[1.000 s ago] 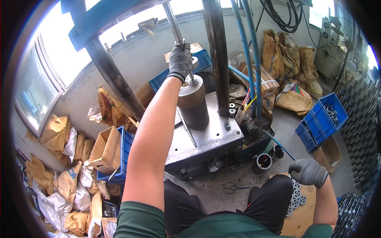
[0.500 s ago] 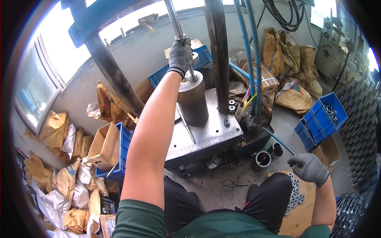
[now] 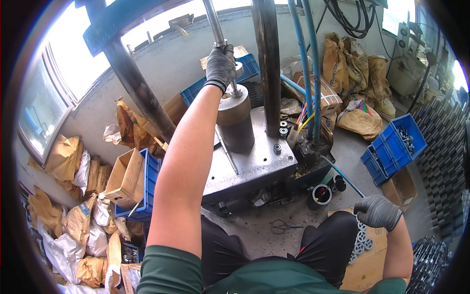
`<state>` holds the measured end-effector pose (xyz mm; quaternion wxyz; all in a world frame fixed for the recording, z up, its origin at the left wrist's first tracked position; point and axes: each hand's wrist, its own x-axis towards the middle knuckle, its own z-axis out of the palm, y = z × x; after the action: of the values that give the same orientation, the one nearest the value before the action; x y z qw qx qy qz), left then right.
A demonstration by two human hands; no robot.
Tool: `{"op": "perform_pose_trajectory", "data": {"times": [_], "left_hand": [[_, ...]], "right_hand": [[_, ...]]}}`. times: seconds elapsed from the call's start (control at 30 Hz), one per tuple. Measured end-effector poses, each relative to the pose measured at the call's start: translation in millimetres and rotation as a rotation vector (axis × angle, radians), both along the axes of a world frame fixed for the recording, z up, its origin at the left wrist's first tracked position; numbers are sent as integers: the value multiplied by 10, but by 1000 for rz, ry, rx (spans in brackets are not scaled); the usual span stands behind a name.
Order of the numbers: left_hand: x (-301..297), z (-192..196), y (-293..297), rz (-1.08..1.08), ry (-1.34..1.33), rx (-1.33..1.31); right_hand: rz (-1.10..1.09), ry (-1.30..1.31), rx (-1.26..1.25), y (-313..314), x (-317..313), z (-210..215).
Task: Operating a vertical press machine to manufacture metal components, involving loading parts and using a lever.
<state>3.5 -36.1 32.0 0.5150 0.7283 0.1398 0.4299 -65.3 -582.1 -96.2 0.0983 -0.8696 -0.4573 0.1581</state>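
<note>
My left hand (image 3: 220, 66), in a grey knit glove, is raised at the press with its fingers wrapped round a metal part below the shiny ram (image 3: 213, 22). A round metal end (image 3: 239, 69) sticks out beside the fingers; the rest is hidden by my hand. A short steel pin (image 3: 235, 89) runs down from there into the top of a thick steel cylinder (image 3: 236, 126). This cylinder stands upright on the steel bed plate (image 3: 259, 164). A thin metal rod (image 3: 227, 153) lies beside it. My gloved right hand (image 3: 378, 211) is closed on the end of a blue lever (image 3: 344, 177).
Small metal bushings (image 3: 277, 149) stand on the plate's right side. Blue bins (image 3: 397, 147) with metal parts are at the right, near stacked parts. Spoked metal discs (image 3: 361, 240) lie on cardboard by my right knee. Scissors (image 3: 284, 226) lie on the floor. Sacks (image 3: 81, 223) crowd the left.
The whole view has shifted slightly. My left hand stays at the metal part under the ram, and my right hand stays on the lever with little visible movement.
</note>
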Motion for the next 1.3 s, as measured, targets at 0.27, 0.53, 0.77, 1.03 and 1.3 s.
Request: {"op": "perform_pose_trajectory", "data": {"times": [0.27, 0.53, 0.77, 1.03, 1.3], "left_hand": [[69, -81, 128, 97, 58, 170], [-11, -22, 8, 92, 72, 136], [-51, 24, -35, 76, 53, 134], [31, -51, 92, 93, 88, 141], [55, -49, 113, 87, 86, 153]], "right_hand": [[-169, -18, 330, 113, 18, 123], [-162, -744, 896, 818, 792, 671], [-209, -670, 987, 1200, 1298, 884], [-154, -466, 625, 469, 583, 475], [17, 4, -31, 0, -90, -71]]}}
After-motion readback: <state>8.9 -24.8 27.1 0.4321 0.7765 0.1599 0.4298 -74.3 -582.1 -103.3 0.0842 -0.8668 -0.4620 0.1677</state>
